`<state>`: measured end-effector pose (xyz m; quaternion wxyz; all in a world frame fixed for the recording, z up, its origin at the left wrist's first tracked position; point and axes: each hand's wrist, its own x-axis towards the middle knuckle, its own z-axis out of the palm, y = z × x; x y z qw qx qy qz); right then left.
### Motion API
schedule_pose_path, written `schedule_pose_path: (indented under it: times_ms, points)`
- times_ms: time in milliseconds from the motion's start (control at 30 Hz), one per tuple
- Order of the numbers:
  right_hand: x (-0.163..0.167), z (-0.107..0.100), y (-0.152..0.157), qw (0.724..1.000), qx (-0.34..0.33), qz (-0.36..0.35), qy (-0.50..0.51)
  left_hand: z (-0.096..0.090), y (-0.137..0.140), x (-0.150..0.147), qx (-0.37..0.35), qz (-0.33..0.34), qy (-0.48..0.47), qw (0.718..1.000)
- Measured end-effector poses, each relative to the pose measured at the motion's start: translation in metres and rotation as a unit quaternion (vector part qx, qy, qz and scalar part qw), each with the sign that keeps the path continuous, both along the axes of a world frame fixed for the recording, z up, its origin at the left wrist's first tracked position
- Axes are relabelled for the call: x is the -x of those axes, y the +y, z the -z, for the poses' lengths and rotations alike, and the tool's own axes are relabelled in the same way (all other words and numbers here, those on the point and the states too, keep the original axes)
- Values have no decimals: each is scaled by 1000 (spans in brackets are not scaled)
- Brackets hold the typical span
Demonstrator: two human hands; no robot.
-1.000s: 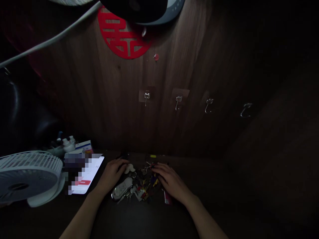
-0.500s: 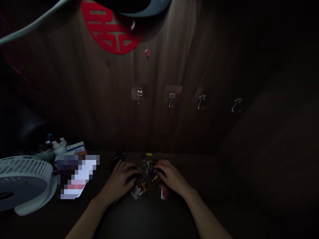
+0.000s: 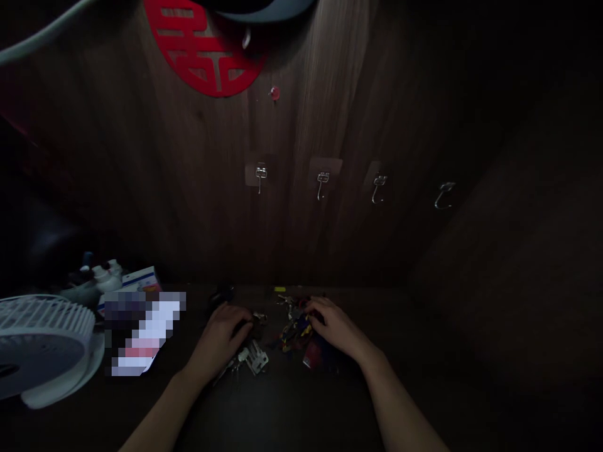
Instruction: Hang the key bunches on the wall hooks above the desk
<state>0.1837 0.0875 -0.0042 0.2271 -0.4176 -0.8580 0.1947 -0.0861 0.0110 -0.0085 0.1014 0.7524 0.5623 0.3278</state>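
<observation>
In the head view, a pile of keys and small colourful pieces lies on the dark table (image 3: 282, 408) in two clusters. My left hand (image 3: 226, 331) curls over the left cluster, its fingers bent onto a bunch of keys. Several silver keys (image 3: 257, 359) stick out below its thumb. My right hand (image 3: 333, 321) is bent over the right cluster, fingers on a bunch of keys (image 3: 293, 309) with yellow, blue and red pieces (image 3: 294, 333). A reddish flat tag (image 3: 311, 355) lies below that hand. The fingertips are partly hidden in the dim light.
At the left stand a white fan (image 3: 44, 339), a blurred-out phone-like slab (image 3: 151, 339), a box (image 3: 141, 277) and white bottles (image 3: 106, 276). A wooden wall behind carries metal hooks (image 3: 323, 182) and a red cut-out ornament (image 3: 207, 63). A small yellow piece (image 3: 279, 289) lies near the wall.
My hands have moved slightly apart, and the single pile has split. Silver keys now lie by my left hand, while the coloured pieces have shifted right with my right hand.
</observation>
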Motion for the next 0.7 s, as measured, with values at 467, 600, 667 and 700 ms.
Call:
schedule_pose_path:
  times_ms: [467,600,667,700]
  points:
    - [5,-7,-3,997,-40,73,-9,-3,3,10,39,-157,-101,982]
    - [25,-11,-5,995,-51,82,0,-1,4,13,34,-161,-112,980]
    - [39,-15,-5,997,-46,65,-14,0,4,15,25,-164,-116,979]
    - [47,-17,-4,997,-43,54,-27,0,4,16,21,-163,-117,979]
